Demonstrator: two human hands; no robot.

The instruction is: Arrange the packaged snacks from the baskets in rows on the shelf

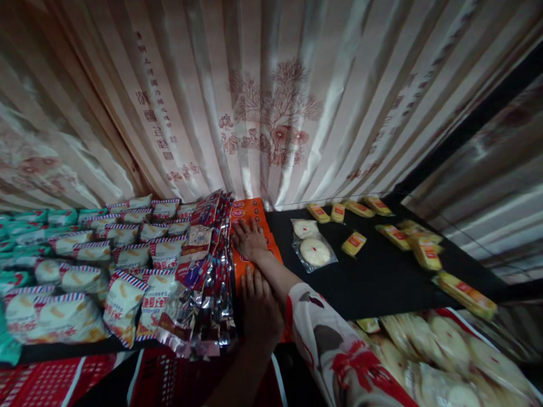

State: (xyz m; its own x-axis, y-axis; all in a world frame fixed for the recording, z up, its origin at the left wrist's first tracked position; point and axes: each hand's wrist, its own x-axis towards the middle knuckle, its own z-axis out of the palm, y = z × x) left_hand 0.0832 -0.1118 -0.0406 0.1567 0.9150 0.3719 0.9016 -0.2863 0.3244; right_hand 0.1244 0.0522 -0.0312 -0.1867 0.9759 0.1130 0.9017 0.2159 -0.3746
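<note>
1. Head view: the right hand [250,238] is laid flat, palm down and fingers stretched out, on a row of orange packets [249,212]; nothing is gripped.
2. The left hand [259,307] is pressed flat on the near part of the same row, fingers extended and holding nothing.
3. The orange packets are lined up on the black tabletop [375,277], running from the near edge towards the curtain [266,94].
4. Silver foil packets [207,292] are stacked just beside the row, on its left.
5. Two clear bags of round white cakes [314,251] are seen to its right, with yellow bars [354,243] scattered nearby.
</note>
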